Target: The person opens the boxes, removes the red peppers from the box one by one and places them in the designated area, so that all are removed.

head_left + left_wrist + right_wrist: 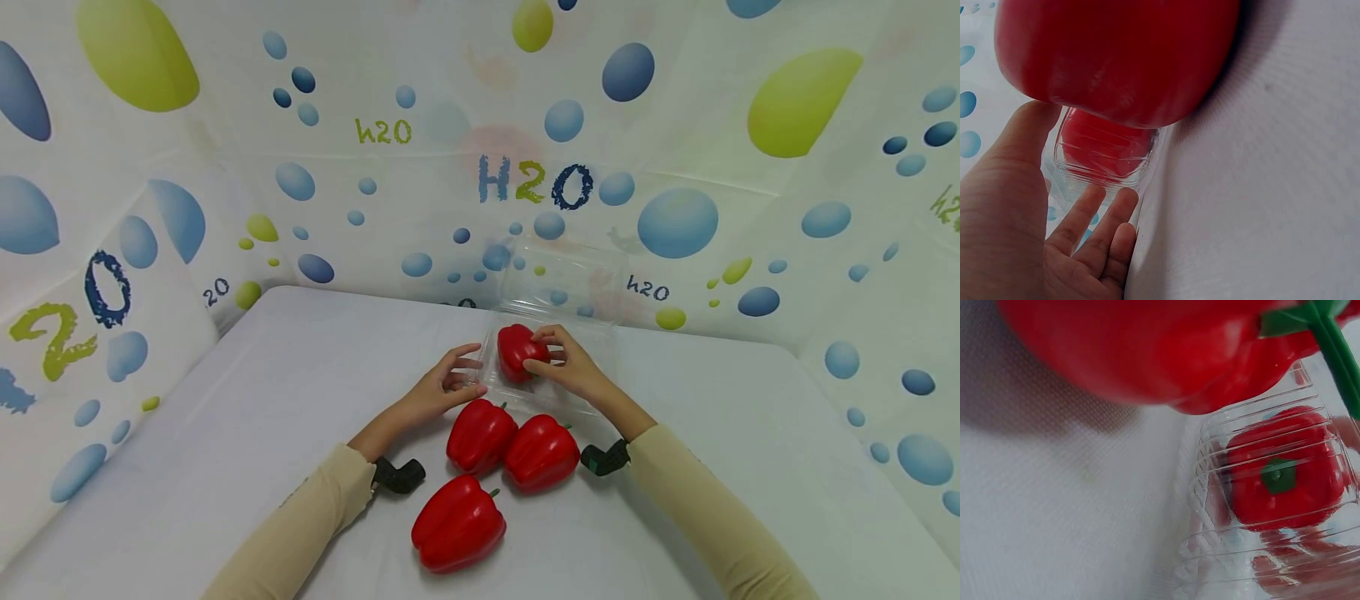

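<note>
A red bell pepper (516,353) lies in the clear plastic container (581,354), whose lid (562,279) stands raised at the back. My right hand (573,367) grips this pepper from its right side, thumb in front and fingers over the top. Through the ribbed clear wall, the right wrist view shows the pepper's green stem (1279,475). At the container's left side is my left hand (435,392), fingers spread and holding nothing. In the left wrist view its fingertips (1125,199) are close to the container wall; contact is hard to tell.
Two red peppers, one on the left (480,437) and one on the right (543,454), sit side by side in front of the container. Another pepper (459,525) lies nearer the front. A white cloth covers the table (247,433); a patterned sheet (450,67) hangs behind.
</note>
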`<action>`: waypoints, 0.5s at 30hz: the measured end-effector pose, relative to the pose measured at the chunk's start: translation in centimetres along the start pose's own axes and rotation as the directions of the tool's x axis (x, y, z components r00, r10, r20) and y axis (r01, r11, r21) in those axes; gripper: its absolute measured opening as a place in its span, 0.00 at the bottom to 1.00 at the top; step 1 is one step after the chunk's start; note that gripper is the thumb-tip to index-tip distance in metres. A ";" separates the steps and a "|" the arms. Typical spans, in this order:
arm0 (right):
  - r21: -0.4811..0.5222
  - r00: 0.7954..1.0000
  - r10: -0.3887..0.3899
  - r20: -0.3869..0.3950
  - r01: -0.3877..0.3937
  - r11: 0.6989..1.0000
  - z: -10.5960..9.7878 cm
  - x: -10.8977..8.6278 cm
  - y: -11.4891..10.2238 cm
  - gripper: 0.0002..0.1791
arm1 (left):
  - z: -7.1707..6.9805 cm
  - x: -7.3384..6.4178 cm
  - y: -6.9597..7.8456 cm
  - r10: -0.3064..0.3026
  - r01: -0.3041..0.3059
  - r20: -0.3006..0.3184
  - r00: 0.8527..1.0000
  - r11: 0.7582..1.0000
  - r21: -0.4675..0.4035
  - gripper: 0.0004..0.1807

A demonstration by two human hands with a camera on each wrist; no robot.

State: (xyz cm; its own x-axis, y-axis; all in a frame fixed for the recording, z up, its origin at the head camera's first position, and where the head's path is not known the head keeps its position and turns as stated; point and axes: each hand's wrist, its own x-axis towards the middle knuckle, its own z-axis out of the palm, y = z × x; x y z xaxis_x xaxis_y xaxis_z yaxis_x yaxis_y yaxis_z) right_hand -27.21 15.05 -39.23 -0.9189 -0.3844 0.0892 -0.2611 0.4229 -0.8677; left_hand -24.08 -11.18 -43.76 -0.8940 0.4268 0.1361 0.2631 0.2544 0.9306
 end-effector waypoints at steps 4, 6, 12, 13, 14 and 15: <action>0.013 1.000 -0.009 -0.007 0.009 1.000 0.0 -0.1 0.0 0.25 | 0.0 0.0 -0.1 0.005 -0.005 0.001 1.000 1.000 0.002 0.39; 0.014 1.000 -0.013 -0.007 0.013 1.000 0.0 -0.1 0.0 0.25 | 0.0 0.0 -0.1 0.005 -0.005 0.002 1.000 1.000 0.003 0.40; 0.002 1.000 -0.021 -0.006 0.021 1.000 -0.1 -0.2 0.0 0.22 | 0.0 0.0 0.0 -0.001 0.001 0.001 1.000 1.000 0.001 0.39; 0.003 1.000 -0.023 -0.006 0.023 1.000 -0.1 -0.2 0.0 0.21 | 0.0 0.0 0.0 -0.002 0.002 0.002 1.000 1.000 0.001 0.39; 0.007 1.000 -0.025 -0.006 0.025 1.000 -0.2 -0.2 0.0 0.21 | 0.0 0.0 0.0 -0.001 0.001 0.003 1.000 1.000 -0.001 0.39; 0.010 1.000 -0.028 -0.006 0.028 1.000 -0.2 -0.2 0.0 0.21 | 0.0 0.0 0.0 -0.001 0.001 0.004 1.000 1.000 -0.001 0.39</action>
State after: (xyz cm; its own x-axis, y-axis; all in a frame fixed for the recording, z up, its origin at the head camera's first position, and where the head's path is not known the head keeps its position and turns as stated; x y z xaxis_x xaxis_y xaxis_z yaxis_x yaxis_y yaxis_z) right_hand -27.07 15.29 -39.20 -0.9129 -0.3912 0.1165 -0.2838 0.4033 -0.8700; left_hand -24.05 -11.20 -43.78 -0.8929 0.4297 0.1343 0.2620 0.2535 0.9312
